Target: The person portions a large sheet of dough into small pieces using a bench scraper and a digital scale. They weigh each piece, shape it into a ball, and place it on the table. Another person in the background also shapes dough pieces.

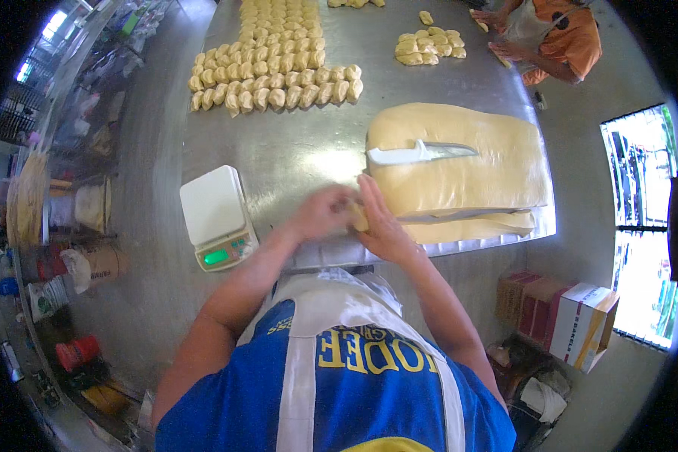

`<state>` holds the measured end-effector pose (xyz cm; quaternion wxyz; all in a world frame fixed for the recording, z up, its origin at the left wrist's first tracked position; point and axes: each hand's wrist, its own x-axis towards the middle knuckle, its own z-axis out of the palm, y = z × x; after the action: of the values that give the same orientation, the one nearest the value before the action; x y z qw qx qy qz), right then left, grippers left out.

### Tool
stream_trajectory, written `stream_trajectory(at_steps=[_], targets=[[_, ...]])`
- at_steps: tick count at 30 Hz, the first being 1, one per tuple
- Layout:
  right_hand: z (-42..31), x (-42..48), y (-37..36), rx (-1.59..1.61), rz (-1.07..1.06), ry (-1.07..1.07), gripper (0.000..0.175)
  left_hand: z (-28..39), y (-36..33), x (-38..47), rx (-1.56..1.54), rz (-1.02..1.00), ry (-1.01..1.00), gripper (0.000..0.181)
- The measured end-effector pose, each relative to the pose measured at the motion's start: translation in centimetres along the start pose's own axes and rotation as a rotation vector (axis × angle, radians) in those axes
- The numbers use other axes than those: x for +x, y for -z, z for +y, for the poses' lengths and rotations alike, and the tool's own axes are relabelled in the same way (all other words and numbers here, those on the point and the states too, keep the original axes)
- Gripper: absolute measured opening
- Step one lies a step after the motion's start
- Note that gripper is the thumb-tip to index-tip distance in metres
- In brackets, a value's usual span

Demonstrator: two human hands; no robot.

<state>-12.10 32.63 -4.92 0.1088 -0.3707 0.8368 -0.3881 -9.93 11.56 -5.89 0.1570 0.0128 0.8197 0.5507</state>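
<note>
My left hand (323, 212) is motion-blurred, its fingers curled at a small piece of dough (360, 218). That piece lies between the left fingertips and the palm side of my right hand (389, 229). My right fingers point straight up the table, by the near left corner of a large slab of dough (486, 169). A cut strip of dough (469, 227) runs along the slab's near side, its left end partly behind my right hand. On the slab rests a white-handled knife (421, 152), blade to the right. Left of my hands sits a digital kitchen scale (213, 209), its platform bare.
Rows of dough pieces (277, 73) cover the metal table's (248, 141) far left. A smaller dough group (429, 46) lies far right, near another person (559, 39) in orange whose hands are over the edge. Cardboard boxes (559, 316) stand on the floor at right.
</note>
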Motion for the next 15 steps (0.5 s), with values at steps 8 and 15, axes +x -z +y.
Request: stream_trajectory(at_steps=[8,15], targets=[[3.5,-1.7,0.6,0.197,-0.010,-0.022,0.058,4.5,-3.1,-2.0,0.051,0.233,-0.337,0.039],[-1.0,0.2,1.0,0.009,0.012,-0.057,0.020,3.6,-3.8,1.8,0.246,0.570,-0.082,0.043]])
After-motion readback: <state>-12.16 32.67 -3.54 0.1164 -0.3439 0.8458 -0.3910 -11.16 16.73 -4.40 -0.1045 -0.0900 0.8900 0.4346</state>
